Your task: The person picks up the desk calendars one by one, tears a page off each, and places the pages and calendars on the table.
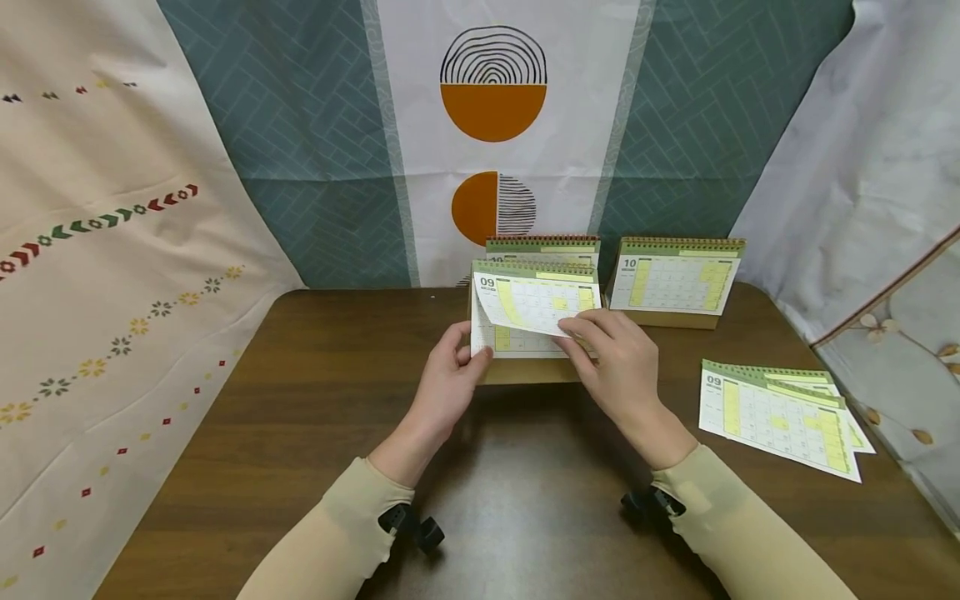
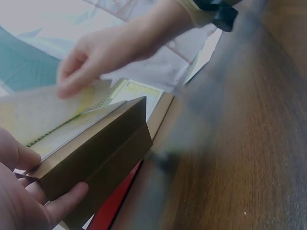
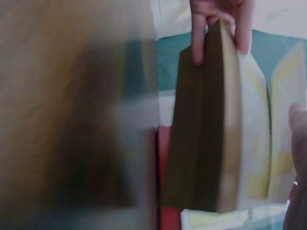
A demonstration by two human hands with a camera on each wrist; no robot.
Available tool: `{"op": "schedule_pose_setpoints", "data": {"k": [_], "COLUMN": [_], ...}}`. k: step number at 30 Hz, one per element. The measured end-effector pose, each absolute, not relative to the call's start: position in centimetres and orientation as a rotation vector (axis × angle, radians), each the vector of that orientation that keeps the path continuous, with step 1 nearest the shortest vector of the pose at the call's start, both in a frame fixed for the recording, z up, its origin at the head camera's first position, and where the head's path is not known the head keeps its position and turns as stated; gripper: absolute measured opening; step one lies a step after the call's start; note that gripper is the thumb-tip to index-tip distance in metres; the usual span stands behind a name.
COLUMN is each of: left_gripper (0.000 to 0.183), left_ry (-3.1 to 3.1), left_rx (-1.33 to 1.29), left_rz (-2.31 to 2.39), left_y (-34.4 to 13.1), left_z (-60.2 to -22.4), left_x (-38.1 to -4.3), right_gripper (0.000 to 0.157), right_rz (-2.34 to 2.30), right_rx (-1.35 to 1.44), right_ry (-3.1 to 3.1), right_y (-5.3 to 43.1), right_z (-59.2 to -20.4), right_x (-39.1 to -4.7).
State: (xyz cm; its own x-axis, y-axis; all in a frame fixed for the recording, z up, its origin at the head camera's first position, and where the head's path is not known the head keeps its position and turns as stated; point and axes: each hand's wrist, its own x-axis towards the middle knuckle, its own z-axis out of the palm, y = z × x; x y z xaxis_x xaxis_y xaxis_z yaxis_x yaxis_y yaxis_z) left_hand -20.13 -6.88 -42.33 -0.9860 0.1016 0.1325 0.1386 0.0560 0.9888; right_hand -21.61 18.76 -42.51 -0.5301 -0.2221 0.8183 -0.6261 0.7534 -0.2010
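A spiral-bound desk calendar point(image 1: 517, 343) with a brown cardboard stand point(image 2: 100, 148) is held up off the table. My left hand point(image 1: 447, 375) grips its left edge, thumb on the front and fingers under the cardboard. Between thumb and fingers my right hand point(image 1: 618, 362) pinches the lower right of the front page point(image 1: 532, 300), marked 09. That page bends up from the sheet beneath, still joined at the spiral along the top. In the right wrist view, the raised page point(image 3: 283, 129) stands apart from the rest.
Behind the held calendar stands another calendar point(image 1: 542, 243), mostly hidden. A calendar showing 10 point(image 1: 671, 279) stands to the right. Several loose 09 pages point(image 1: 780, 421) lie overlapping at the table's right edge. A red strip point(image 2: 112, 203) shows below the cardboard stand.
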Motion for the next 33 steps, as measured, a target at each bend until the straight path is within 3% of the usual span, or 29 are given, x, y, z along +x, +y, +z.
{"op": "schedule_pose_setpoints", "data": {"k": [20, 26, 33], "left_gripper": [0.042, 0.041, 0.037], "left_ry": [-2.331, -2.348, -2.369], "left_rx": [-0.355, -0.363, -0.391], "left_rz": [-1.932, -1.897, -1.858], "left_y": [-6.9, -6.8, -6.9], "left_z": [-42.0, -41.9, -42.1], "left_x": [-19.8, -19.6, -19.5], "right_gripper": [0.006, 0.019, 0.031], "right_rz": [0.767, 0.863, 1.173], "right_rx": [0.676, 0.636, 0.407], "right_ry": [-2.029, -2.096, -2.15], "right_y": [16.7, 17.1, 17.8], "right_z": [-36.6, -35.9, -34.1], "right_x": [-22.2, -22.0, -22.6]}}
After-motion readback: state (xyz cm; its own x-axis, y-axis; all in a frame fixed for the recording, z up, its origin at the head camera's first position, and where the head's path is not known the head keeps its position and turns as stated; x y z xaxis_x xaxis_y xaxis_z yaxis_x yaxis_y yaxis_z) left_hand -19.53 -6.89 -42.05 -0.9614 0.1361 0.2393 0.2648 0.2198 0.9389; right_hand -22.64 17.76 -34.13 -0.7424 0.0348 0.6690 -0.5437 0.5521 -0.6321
